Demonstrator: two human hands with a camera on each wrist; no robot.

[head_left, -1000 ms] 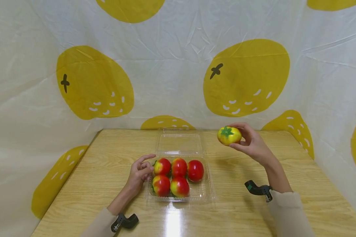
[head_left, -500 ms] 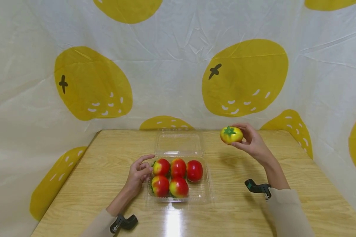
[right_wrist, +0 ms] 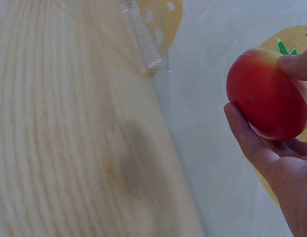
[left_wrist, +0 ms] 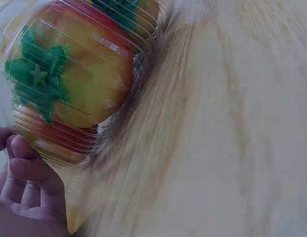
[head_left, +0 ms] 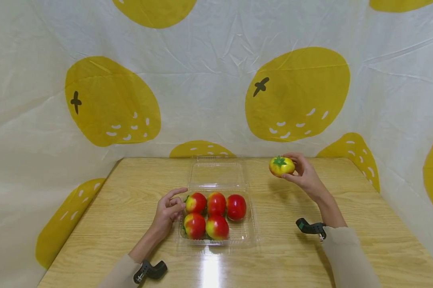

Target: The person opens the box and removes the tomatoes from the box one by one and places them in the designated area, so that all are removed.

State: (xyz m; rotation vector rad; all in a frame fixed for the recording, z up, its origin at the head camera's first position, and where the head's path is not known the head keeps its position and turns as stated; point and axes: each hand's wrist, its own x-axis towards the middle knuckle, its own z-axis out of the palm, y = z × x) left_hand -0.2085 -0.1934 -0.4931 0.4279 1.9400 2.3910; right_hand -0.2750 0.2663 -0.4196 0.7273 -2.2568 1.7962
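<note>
My right hand (head_left: 306, 176) holds a red and yellow tomato (head_left: 281, 166) with a green leafy top above the table, to the right of the clear plastic container (head_left: 243, 236). Thumb and fingers grip its sides; in the right wrist view the tomato (right_wrist: 267, 96) turns its red side to the camera. At the container's left edge is my left hand (head_left: 167, 212). In the left wrist view its thumb and forefinger pinch the container's rim beside a tomato (left_wrist: 89, 64). Several tomatoes lie inside in two rows, and the front right spot holds none.
Hinged to the container's back edge, the clear lid (head_left: 218, 174) lies folded back on the wooden table (head_left: 137, 180). Behind and at both sides hangs a white cloth (head_left: 205, 80) printed with yellow fruit. A black camera mount sits on each wrist.
The right hand has drifted slightly right with the tomato, then dipped a little. The left hand, the container and the tomatoes in it stay as they were.
</note>
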